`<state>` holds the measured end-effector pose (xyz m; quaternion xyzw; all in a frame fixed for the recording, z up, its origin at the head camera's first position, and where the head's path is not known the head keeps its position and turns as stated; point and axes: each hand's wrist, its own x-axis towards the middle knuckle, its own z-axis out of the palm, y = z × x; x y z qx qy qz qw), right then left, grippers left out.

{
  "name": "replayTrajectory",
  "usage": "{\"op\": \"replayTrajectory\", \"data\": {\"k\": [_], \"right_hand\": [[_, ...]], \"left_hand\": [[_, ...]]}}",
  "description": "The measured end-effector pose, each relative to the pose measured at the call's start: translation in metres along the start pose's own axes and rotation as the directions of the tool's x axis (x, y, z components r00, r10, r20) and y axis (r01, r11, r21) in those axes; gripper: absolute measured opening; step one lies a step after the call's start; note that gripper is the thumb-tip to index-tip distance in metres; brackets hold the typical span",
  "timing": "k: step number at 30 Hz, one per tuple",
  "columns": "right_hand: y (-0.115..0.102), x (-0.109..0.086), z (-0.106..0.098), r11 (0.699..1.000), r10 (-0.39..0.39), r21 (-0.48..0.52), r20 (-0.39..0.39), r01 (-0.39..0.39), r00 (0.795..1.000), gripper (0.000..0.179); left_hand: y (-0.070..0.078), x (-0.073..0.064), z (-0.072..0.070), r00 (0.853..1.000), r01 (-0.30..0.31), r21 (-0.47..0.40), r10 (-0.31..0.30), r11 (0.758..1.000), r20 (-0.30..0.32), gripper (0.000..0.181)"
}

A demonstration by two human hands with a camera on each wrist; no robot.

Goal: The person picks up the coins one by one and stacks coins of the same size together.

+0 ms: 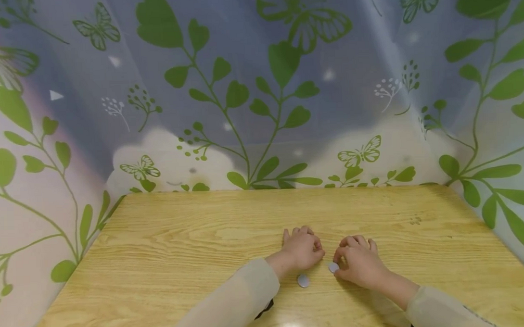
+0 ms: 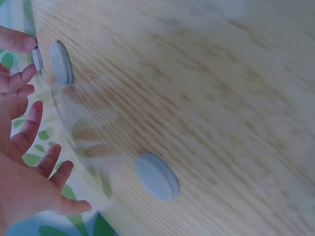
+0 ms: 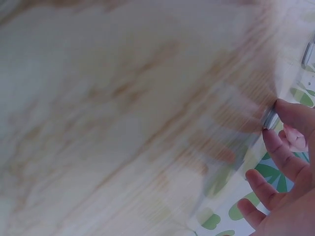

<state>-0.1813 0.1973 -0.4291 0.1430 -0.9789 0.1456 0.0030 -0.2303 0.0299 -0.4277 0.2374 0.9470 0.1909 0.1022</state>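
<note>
My right hand point(image 1: 362, 265) pinches a small flat grey disc point(image 1: 333, 267) by its edges, between thumb and index finger, at the tabletop. Its edge-on rim point(image 3: 270, 117) shows in the right wrist view. Left of it, my left hand point(image 1: 301, 249) is held low over the table with loosely spread fingers and grips nothing. A second grey disc point(image 1: 303, 280) lies flat just nearer than the left hand. In the left wrist view another disc point(image 2: 156, 176) lies on the table; in the head view it seems hidden by the left arm.
The wooden table point(image 1: 195, 233) has a light, glossy grain. A curtain point(image 1: 250, 87) printed with green leaves and butterflies hangs behind its far edge and along both sides. Light glares off the near edge.
</note>
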Motion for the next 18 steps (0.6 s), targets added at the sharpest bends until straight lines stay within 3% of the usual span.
{"op": "replayTrajectory", "data": {"k": [7, 12, 18], "right_hand": [[0.003, 0.002, 0.001, 1.0, 0.004, 0.005, -0.005, -0.004, 1.0, 0.017], [0.007, 0.0, 0.001, 1.0, 0.007, -0.006, -0.011, -0.007, 1.0, 0.019], [0.012, -0.003, -0.001, 1.0, 0.009, 0.016, -0.023, -0.008, 1.0, 0.042]], "left_hand": [[-0.008, -0.003, -0.002, 1.0, 0.0, -0.024, -0.001, 1.0, -0.011, 0.016], [-0.018, -0.007, -0.004, 0.998, -0.064, -0.049, 0.063, 0.997, -0.014, 0.02], [-0.039, -0.019, -0.007, 0.996, -0.089, -0.042, 0.088, 0.995, -0.031, 0.039]]}}
